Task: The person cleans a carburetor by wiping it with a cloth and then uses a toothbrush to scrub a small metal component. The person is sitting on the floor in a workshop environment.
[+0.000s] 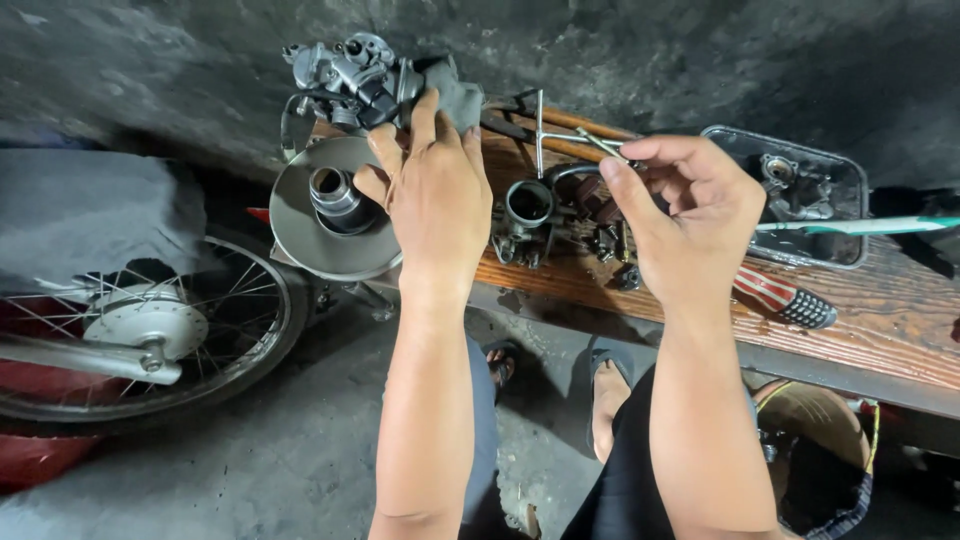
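My left hand (pixel 435 195) grips a grey metal carburetor (pixel 345 75) wrapped partly in a dark rag (pixel 455 90), held up above the wooden bench (pixel 880 320). My right hand (pixel 690 210) pinches a small thin metal part (pixel 600 143) between thumb and fingers, just right of the carburetor. Below my hands on the bench sit a second carburetor body (pixel 527 215) and a round grey pulley disc (pixel 320 215) with a central hub.
A T-handle tool (pixel 540 135) and dark small parts lie on the bench. A clear plastic tray (pixel 810 190), a teal-handled tool (pixel 860 226) and a striped-handle screwdriver (pixel 785 298) lie right. A spoked wheel (pixel 150 330) lies left on the floor. My sandalled feet (pixel 605 385) are below.
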